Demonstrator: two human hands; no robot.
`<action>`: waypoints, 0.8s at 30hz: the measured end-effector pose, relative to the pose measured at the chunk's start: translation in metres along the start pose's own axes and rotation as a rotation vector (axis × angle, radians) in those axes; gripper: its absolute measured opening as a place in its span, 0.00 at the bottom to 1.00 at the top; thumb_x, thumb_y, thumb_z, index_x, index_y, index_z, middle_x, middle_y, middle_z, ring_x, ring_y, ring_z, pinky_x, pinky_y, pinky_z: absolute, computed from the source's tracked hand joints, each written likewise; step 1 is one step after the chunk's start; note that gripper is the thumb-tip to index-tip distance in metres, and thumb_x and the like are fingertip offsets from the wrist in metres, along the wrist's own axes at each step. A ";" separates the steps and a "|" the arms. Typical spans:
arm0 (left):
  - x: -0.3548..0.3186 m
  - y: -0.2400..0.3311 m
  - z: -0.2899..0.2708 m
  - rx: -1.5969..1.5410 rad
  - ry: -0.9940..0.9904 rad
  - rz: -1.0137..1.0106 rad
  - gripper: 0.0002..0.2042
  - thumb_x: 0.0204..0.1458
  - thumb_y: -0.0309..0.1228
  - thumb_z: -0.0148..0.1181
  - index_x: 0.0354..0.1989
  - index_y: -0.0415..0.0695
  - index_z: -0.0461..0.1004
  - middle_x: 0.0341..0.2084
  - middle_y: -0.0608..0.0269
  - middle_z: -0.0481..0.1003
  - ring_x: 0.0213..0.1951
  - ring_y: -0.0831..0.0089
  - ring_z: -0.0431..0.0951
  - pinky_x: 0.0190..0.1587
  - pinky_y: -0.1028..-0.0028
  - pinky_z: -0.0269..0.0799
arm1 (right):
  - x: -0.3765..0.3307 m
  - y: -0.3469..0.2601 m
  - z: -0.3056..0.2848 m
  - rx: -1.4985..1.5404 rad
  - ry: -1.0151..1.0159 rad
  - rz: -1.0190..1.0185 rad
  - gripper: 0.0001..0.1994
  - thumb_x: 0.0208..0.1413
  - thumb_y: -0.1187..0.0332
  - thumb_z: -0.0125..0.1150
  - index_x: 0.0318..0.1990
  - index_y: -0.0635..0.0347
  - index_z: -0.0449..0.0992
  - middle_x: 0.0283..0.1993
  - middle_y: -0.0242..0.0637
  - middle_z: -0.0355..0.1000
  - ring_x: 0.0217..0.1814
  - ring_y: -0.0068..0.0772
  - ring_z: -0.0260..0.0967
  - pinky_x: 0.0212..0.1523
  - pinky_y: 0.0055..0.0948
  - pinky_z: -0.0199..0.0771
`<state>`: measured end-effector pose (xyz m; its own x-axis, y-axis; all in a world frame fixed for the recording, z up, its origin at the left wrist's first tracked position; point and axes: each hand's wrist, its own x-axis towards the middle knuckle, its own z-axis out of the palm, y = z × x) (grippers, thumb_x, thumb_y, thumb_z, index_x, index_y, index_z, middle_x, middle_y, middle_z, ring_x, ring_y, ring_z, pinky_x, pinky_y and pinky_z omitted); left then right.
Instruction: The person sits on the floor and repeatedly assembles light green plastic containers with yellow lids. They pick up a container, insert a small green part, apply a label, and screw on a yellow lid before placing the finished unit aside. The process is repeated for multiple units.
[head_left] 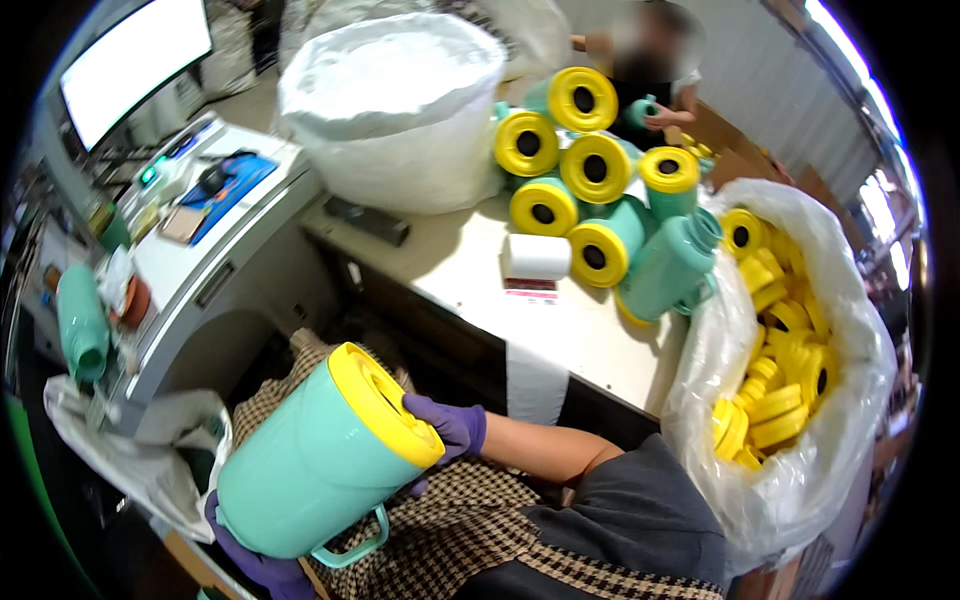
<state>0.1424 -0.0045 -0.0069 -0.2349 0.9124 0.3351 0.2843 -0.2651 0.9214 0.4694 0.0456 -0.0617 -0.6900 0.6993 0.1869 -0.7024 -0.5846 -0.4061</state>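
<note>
A mint-green plastic jug [300,465] with a yellow lid [385,403] lies tilted on my lap, handle down. My left hand [255,560], in a purple glove, supports its base from below. My right hand [450,425], also gloved in purple, presses against the yellow lid's rim. A stack of finished green jugs with yellow lids [590,190] lies on the workbench [470,275] ahead. A clear plastic bag [715,400] at my right holds several loose yellow lids [780,370].
A big white sack [395,110] stands on the bench's far left, a roll of white labels [537,257] near its middle. A machine with a screen [135,55] and a green jug [82,320] is at my left. Another person [650,70] works behind the stack.
</note>
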 end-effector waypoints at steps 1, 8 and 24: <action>0.000 0.002 0.002 0.101 -0.038 0.080 0.30 0.61 0.41 0.57 0.67 0.35 0.61 0.64 0.47 0.66 0.63 0.57 0.69 0.68 0.60 0.60 | -0.011 0.000 0.003 0.191 -0.040 -0.002 0.33 0.68 0.51 0.55 0.73 0.58 0.57 0.70 0.42 0.66 0.67 0.36 0.69 0.67 0.39 0.72; 0.017 -0.001 0.041 -0.485 -0.291 -0.066 0.26 0.67 0.37 0.49 0.69 0.39 0.57 0.55 0.55 0.67 0.56 0.66 0.70 0.56 0.66 0.73 | -0.109 -0.121 0.048 -0.587 0.220 -1.040 0.24 0.67 0.57 0.55 0.64 0.60 0.65 0.62 0.41 0.71 0.60 0.40 0.72 0.58 0.41 0.75; -0.033 -0.092 -0.037 -0.443 -0.072 -0.377 0.14 0.67 0.29 0.53 0.57 0.38 0.70 0.46 0.61 0.75 0.46 0.75 0.76 0.52 0.71 0.76 | -0.154 -0.324 0.052 -2.881 1.502 -1.421 0.25 0.60 0.67 0.67 0.62 0.60 0.66 0.66 0.52 0.63 0.67 0.50 0.64 0.67 0.47 0.66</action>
<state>0.0892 -0.0219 -0.0958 -0.1758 0.9839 -0.0319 -0.2264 -0.0089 0.9740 0.7943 0.1055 0.0879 -0.0251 0.2111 0.9771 0.9694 -0.2337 0.0754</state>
